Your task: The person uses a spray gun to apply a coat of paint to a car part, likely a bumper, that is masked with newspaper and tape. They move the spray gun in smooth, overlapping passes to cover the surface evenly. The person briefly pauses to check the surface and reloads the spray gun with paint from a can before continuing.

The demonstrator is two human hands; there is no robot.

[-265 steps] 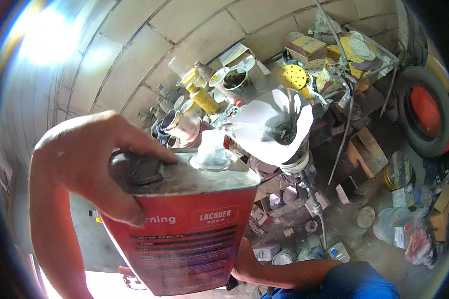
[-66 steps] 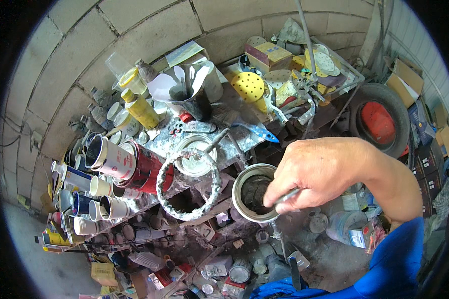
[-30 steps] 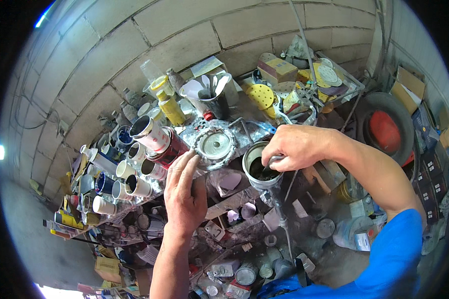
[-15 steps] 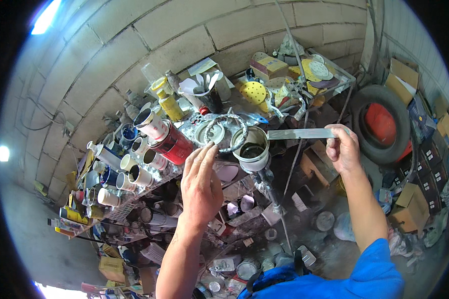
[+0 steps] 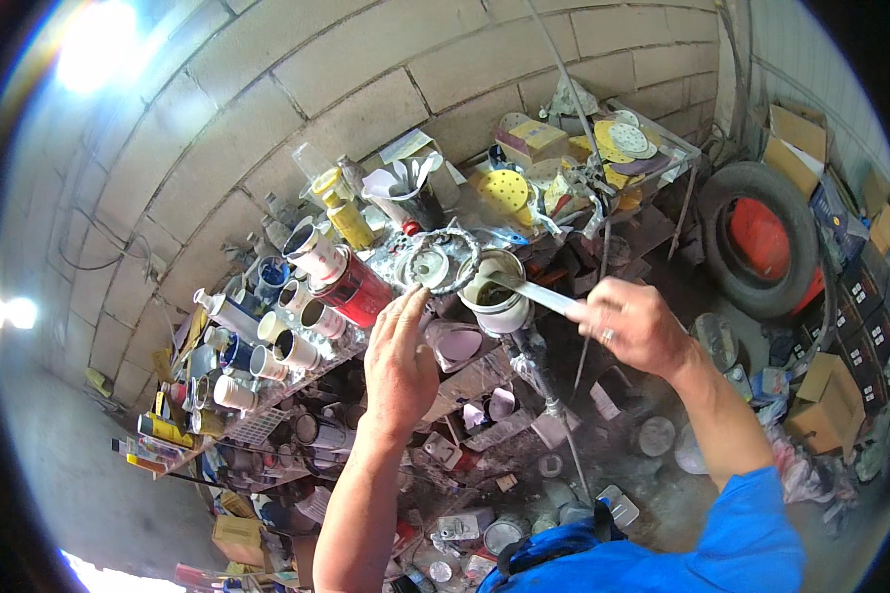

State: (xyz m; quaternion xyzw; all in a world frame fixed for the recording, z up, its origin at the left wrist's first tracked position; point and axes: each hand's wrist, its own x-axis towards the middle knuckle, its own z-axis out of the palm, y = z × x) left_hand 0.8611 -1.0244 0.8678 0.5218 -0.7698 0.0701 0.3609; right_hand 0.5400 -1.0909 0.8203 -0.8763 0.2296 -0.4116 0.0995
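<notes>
My right hand (image 5: 633, 326) grips one end of a flat grey stir stick (image 5: 546, 296). The stick slants down to the left, its far end inside a white tub (image 5: 505, 318) with dark contents. My left hand (image 5: 402, 361) is held out with straight fingers and nothing in it. Its fingertips are close to a rough, paint-crusted ring (image 5: 452, 234) at the left of the tub; whether they touch it I cannot tell. Within the ring's outline is a round pale lid (image 5: 427, 265).
Left of the ring are a red can (image 5: 354, 289), a yellow bottle (image 5: 348, 217) and several used cups. Perforated yellow sanding discs (image 5: 504, 190) lie at the back. A tire (image 5: 758, 242) and cardboard boxes (image 5: 829, 403) stand on the right, before a block wall (image 5: 366, 64).
The stir stick went from level above the tub's right side to tilted with its end in the tub. My right hand moved left and lower. My left hand stayed almost still.
</notes>
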